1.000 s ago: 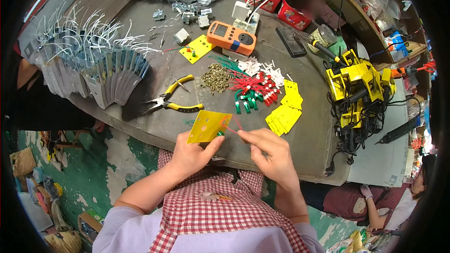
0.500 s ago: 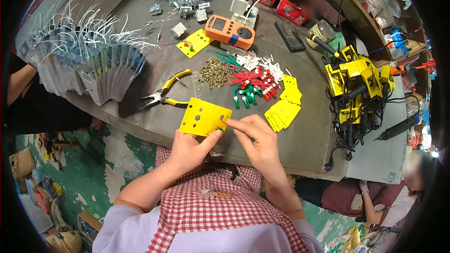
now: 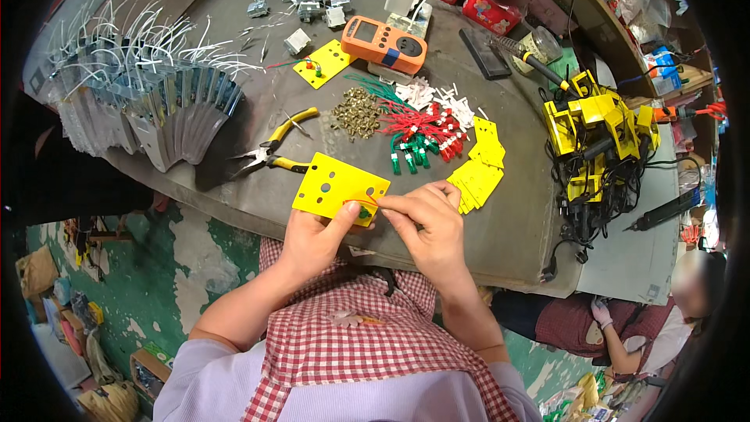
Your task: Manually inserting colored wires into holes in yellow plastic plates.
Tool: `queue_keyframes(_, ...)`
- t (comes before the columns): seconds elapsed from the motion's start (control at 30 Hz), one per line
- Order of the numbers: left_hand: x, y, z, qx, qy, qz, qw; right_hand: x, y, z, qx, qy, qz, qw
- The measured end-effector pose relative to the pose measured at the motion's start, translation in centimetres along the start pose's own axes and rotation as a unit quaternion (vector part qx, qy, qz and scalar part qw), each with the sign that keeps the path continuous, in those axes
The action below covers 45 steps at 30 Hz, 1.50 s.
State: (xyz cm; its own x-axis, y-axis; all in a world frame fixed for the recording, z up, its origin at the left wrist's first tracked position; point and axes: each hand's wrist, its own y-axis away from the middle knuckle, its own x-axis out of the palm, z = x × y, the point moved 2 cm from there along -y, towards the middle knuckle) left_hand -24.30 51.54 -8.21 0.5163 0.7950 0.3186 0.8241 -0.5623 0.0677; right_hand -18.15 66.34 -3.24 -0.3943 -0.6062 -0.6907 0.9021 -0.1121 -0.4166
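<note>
My left hand is closed on a yellow plate with several holes, its thumb lying over the near edge. Beside that thumb, a green indicator light shows at the plate's near right part. My right hand is at the plate's right edge, thumb and forefinger pinched on a thin red wire that runs over the plate. What lies under the plate is hidden. Just beyond it on the table are yellow-handled pliers, a heap of small brass-coloured parts, and red and green indicator lights with wires.
Yellow plates lie fanned out on the right. Behind are an orange multimeter and a wired yellow plate. Metal pieces with white wires are stacked left; yellow brackets with black cables are piled right. Another person is at lower right.
A red wire loop now shows over the plate, pinched in my right hand. The plate has tilted and shifted slightly, and my left thumb has moved a little left.
</note>
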Motion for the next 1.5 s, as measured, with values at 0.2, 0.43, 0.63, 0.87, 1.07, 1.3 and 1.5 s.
queue_keyframes(0.2,-0.2,0.0,-0.1,-0.055,0.063,-0.012,0.996,-0.4,0.1,-0.1,0.055,-0.002,-0.069,0.996)
queue_keyframes(0.43,0.0,0.1,-0.1,0.023,-0.008,-0.049,0.998,-0.5,0.0,0.3,0.034,0.053,-0.090,0.994)
queue_keyframes(0.63,0.4,0.3,-1.4,0.206,-0.329,-0.030,0.921,-0.1,0.0,0.4,-0.006,0.040,-0.051,0.998)
queue_keyframes(0.87,0.9,0.7,-0.8,0.146,-0.288,-0.004,0.947,-0.2,-0.2,0.9,0.180,-0.189,0.061,0.963)
queue_keyframes(1.07,0.2,0.0,-0.7,-0.060,0.007,0.038,0.997,-0.8,0.7,-0.6,0.123,-0.308,0.100,0.938)
queue_keyframes(1.3,1.0,0.6,-0.6,0.014,-0.176,0.024,0.984,0.8,0.6,0.4,0.036,0.002,-0.023,0.999)
queue_keyframes(1.5,0.4,0.4,-0.2,-0.014,-0.164,0.053,0.985,0.0,0.6,-0.1,0.167,-0.202,0.028,0.965)
